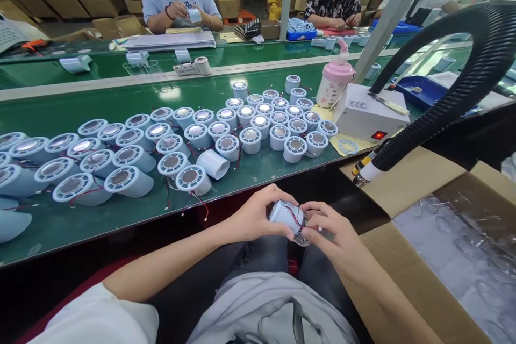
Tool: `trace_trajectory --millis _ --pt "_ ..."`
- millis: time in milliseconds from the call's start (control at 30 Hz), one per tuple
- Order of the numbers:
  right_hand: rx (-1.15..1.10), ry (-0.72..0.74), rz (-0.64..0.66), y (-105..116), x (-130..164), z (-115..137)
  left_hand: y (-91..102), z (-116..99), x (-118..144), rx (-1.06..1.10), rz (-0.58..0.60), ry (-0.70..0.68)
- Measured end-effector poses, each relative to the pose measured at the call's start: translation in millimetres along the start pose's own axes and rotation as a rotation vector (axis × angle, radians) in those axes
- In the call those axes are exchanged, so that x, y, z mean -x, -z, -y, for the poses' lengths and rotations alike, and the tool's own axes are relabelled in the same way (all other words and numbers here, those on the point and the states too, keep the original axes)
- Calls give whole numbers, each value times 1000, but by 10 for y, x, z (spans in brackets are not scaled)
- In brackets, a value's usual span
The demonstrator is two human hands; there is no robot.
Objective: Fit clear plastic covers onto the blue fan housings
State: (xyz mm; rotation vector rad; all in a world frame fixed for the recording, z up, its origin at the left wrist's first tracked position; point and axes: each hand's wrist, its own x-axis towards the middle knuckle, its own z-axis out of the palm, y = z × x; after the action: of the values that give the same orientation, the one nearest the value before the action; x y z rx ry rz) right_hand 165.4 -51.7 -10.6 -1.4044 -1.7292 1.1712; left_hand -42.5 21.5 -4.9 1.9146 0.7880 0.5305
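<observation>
Left hand (258, 217) and right hand (328, 231) closed together around one pale blue cylindrical housing (287, 219), held over the lap just below the near table edge, at 6 o'clock from the crowd of like pieces; thin red and black leads looping across its smooth plastic side, fingertips of the right hand pinching at its ribbed end. Judged well under way but far from finished: dozens of matching housings (193, 134) already standing or lying on the green belt (121, 102), each a short matte tube with a slotted rim and a shiny metallic disc in the top, several trailing red wires; no telling from here which are finished. At 3 o'clock, an open cardboard box (419, 183) lined with crinkled clear film, apparently holding none yet. At 1 o'clock, a white box unit (363, 115) with a lit red switch, a pink bottle (334, 78) beside it, and a black corrugated hose (455, 102) arching down. At 12 o'clock, other people seated across the line.
</observation>
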Motion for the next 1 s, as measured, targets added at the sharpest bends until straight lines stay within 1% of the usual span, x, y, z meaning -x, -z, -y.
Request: trace_trajectory --millis 67,167,267,400,467,533,600,667,733,767,833,933,1000 --pt "-151 -63 -57 16 18 -7 -34 64 8 -19 28 -60" --pt "-340 -160 -131 18 23 -33 -46 117 11 -11 114 -117" --pt "-474 -228 -183 19 15 -34 -32 98 4 29 164 -118" --pt "-598 -280 -207 32 16 -24 -31 31 5 86 158 -78" --pt "-605 -248 -208 47 34 -34 -55 18 15 163 170 -46" --pt "-560 -167 -159 67 65 -48 -94 27 30 266 166 11" --pt "-413 -76 -99 88 107 -55 -137 46 46 395 149 78" --pt "-210 11 -87 106 151 -53 -167 55 60 521 143 134" --pt "-79 68 -90 118 190 -48 -176 41 71 596 172 181" --pt "-73 78 -80 122 205 -47 -171 25 75 600 189 199" --pt "-144 48 -38 127 226 -48 -149 -20 82 559 210 196" --pt "-268 -25 6 132 242 -55 -116 -80 94 437 198 96" --pt "-314 -51 10 133 248 -61 -106 -98 104 370 182 33"
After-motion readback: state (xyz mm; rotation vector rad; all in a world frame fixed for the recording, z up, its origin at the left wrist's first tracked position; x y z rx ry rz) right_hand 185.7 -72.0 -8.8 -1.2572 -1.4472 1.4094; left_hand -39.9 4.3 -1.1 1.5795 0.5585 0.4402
